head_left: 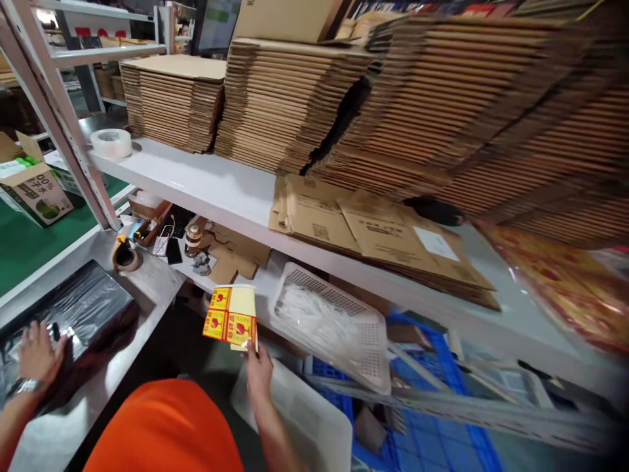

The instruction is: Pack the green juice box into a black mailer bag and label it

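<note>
Yellow-and-red label sheet (229, 321) up in the right hand (258, 379), pinched between thumb and fingers at its lower edge and held in the air just off the worktop's edge! It looks light and thin, paper or thin card, likely to flex if held by a corner, so that lower edge looks a sensible place to take hold, with a firm pinch in case the printed face proves slick. Three printed panels on show beside a plain pale patch, and whether that's one sheet or several, I can't tell from here.

Over to the left hand (39, 354), spread wide, fingers flat on a black plastic package (73, 314) on the steel worktop (154, 282), one wristwatch (29, 387) at the wrist.

Let's count the field: three stacks of flattened cardboard (289, 98) on the white shelf (211, 177), one roll of packing tape (111, 143) beside them, one pile of flat cartons (378, 229) on the shelf below, one white perforated tray (329, 328), one blue crate (422, 387), and one white plastic bin (295, 413) right under that right hand!
</note>
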`<state>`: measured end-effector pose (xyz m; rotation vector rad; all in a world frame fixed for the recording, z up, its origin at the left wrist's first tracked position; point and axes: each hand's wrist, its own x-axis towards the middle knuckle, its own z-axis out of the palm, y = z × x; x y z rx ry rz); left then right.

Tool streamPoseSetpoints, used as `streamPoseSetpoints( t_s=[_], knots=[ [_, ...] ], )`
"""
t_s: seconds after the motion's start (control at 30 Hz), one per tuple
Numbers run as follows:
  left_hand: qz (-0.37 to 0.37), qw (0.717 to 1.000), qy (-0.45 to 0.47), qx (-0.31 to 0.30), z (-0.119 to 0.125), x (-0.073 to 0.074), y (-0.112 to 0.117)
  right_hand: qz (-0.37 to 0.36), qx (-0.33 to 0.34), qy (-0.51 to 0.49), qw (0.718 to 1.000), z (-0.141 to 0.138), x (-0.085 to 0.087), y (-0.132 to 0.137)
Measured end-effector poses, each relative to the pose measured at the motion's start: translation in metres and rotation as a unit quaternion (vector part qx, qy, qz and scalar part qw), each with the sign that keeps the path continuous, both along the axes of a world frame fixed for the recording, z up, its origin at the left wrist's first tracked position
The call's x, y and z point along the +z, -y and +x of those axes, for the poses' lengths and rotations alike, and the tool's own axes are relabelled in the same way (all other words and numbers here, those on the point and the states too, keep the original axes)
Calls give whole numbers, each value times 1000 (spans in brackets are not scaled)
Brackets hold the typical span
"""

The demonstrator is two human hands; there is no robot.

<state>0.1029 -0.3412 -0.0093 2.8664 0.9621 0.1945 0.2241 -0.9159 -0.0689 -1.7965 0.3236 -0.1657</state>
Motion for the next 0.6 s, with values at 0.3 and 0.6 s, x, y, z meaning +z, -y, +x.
streamPoseSetpoints(
  t_s=[0.3, 0.6],
  knots=[
    [-99, 885, 62, -451, 82, 108, 173, -112, 370, 87, 918, 22, 121, -85],
    [-222, 886, -73, -400, 66, 105, 149, -200, 481, 226, 823, 21, 163, -142]
  ],
)
